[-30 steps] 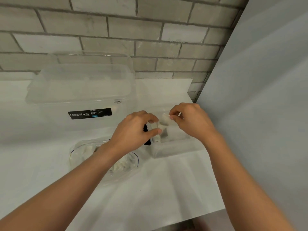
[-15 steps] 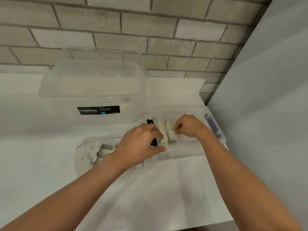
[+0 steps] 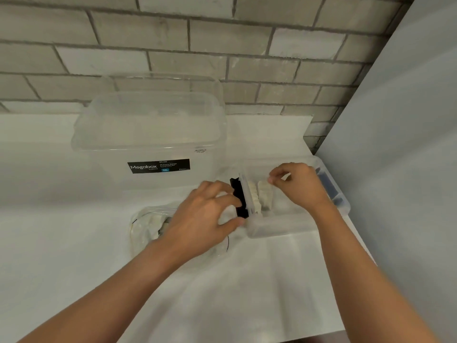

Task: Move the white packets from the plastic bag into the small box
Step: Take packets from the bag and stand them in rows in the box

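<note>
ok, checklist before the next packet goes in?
1. Small box open: ok.
2. Room in it to the right of the standing packets: ok.
3. Left hand holding its black latch end: ok.
4. Right hand clear of the packets: cannot tell, fingers curled just above them.
5. Plastic bag has packets to take: ok, partly under the left wrist.

The small box (image 3: pixel 284 226) holding packets (image 3: pixel 264 194) sits right of the plastic bag (image 3: pixel 146 226), a large tub (image 3: pixel 148 125) behind.
</note>
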### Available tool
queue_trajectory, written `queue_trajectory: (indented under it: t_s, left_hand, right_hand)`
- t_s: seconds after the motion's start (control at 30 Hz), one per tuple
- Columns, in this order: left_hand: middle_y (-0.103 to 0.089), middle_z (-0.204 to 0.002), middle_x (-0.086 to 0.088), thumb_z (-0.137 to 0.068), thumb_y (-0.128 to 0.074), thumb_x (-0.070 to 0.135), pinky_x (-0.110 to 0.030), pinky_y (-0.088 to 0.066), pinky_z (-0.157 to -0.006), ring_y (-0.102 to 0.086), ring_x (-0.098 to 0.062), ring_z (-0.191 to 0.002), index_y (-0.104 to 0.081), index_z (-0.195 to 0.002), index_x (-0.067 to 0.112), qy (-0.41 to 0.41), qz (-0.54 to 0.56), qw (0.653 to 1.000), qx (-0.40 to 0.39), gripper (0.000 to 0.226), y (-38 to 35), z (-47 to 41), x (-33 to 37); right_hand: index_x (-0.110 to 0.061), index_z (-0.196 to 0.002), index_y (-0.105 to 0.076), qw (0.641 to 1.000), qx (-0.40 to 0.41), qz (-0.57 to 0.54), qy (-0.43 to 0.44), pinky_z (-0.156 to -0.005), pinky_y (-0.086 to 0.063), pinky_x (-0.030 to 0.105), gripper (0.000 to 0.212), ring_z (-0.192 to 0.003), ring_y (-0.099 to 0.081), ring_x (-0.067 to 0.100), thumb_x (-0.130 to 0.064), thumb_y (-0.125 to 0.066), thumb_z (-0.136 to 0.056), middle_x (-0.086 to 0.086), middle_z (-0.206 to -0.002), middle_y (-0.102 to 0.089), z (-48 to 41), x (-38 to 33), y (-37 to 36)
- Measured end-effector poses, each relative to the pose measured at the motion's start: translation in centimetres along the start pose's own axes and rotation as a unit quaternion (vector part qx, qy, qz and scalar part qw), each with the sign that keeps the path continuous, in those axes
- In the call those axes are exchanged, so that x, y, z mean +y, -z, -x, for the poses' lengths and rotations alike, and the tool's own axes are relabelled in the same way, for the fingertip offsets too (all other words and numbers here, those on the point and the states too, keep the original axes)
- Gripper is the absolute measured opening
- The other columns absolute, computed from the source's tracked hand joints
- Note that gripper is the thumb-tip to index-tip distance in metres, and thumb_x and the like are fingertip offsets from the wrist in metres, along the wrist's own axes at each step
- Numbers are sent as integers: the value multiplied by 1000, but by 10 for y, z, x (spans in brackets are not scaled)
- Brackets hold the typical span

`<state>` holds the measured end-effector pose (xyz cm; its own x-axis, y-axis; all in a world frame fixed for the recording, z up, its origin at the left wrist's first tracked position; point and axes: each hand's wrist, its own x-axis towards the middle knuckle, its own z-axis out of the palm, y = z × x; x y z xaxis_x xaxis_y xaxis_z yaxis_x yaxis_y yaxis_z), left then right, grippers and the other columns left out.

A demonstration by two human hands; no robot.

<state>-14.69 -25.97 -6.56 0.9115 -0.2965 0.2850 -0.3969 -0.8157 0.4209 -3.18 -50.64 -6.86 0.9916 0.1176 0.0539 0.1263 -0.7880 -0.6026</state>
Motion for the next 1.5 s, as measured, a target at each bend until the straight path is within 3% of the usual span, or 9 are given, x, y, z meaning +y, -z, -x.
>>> queue_trajectory:
  t_s: [0.17, 0.27, 0.4, 0.53, 0.63, 0.8, 1.03, 1.2, 1.5]
  left_hand:
    - [-55, -132, 3, -80, -81, 39, -37, -42, -100, -44, -23, -125, -71, -90, 26, 72, -16, 991, 114, 19, 31, 46, -47]
    - [-54, -133, 3, -79, -82, 38, -34, -41, -98, -42, -24, -126, -68, -82, 26, 110, -21, 988, 110, 18, 42, 75, -71]
    - [-54, -133, 3, -78, -79, 46, -36, -48, -91, -43, -25, -125, -68, -81, 31, 144, -38, 988, 41, 18, 32, 104, -97]
    - [-42, -140, 4, -80, -73, 33, -39, -54, -78, -49, -26, -120, -58, -126, 34, 203, -64, 974, -74, 48, 19, 116, -112]
    - [-41, -137, 3, -80, -65, 18, -39, -54, -77, -60, -28, -102, -43, -138, 35, 226, 10, 970, -92, 64, 18, 116, -118]
    - [-44, -135, 2, -80, -57, 6, -37, -51, -82, -58, -28, -105, -41, -139, 34, 203, 88, 973, -72, 67, 21, 113, -122]
    - [-43, -138, -2, -80, -54, -2, -27, -47, -82, -55, -26, -113, -62, -123, 31, 125, 86, 985, -77, 55, 23, 106, -128]
    - [-35, -144, 8, -84, -64, 19, -39, -55, -76, -37, -20, -131, -64, -116, 36, 134, 26, 986, -94, 37, 25, 104, -131]
    - [-35, -142, 5, -84, -68, 32, -34, -50, -76, -31, -19, -133, -63, -123, 36, 140, 5, 984, -109, 39, 23, 96, -129]
  right_hand:
    - [-27, -87, -77, 973, 102, -204, 47, -68, -49, 13, 7, -75, -65, 8, -19, -77, -87, -17, -90, -73, 82, -78, -12]
    - [-24, -88, -79, 961, 26, -253, 109, -72, -54, 20, 11, -83, -70, 14, -13, -78, -87, -12, -91, -72, 122, -116, -48]
    - [-25, -94, -80, 974, -87, -144, 150, -79, -55, 24, 12, -95, -66, 5, -16, -75, -89, -16, -103, -67, 138, -131, -114]
    - [-28, -98, -78, 981, -130, 67, 124, -82, -54, 36, 15, -97, -65, 15, -24, -64, -94, -12, -109, -68, 129, -127, -152]
    - [-29, -97, -75, 978, -113, 149, 87, -77, -55, 36, 17, -96, -66, 21, -27, -59, -94, -10, -106, -68, 127, -124, -163]
    - [-23, -99, -76, 984, -62, 154, 64, -72, -55, 37, 21, -91, -68, 28, -10, -62, -90, -3, -103, -68, 125, -129, -172]
    - [-24, -115, -72, 984, -24, 173, 23, -74, -54, 39, 26, -95, -67, 33, -20, -57, -94, 1, -112, -68, 114, -142, -175]
    - [-22, -97, -71, 981, -15, 193, -31, -66, -40, 31, 18, -89, -66, 32, -19, -55, -93, 3, -101, -67, 103, -142, -182]
    - [-26, -90, -70, 990, -28, 134, -22, -69, -56, 35, 11, -88, -66, 22, -20, -61, -91, -7, -99, -69, 110, -150, -178]
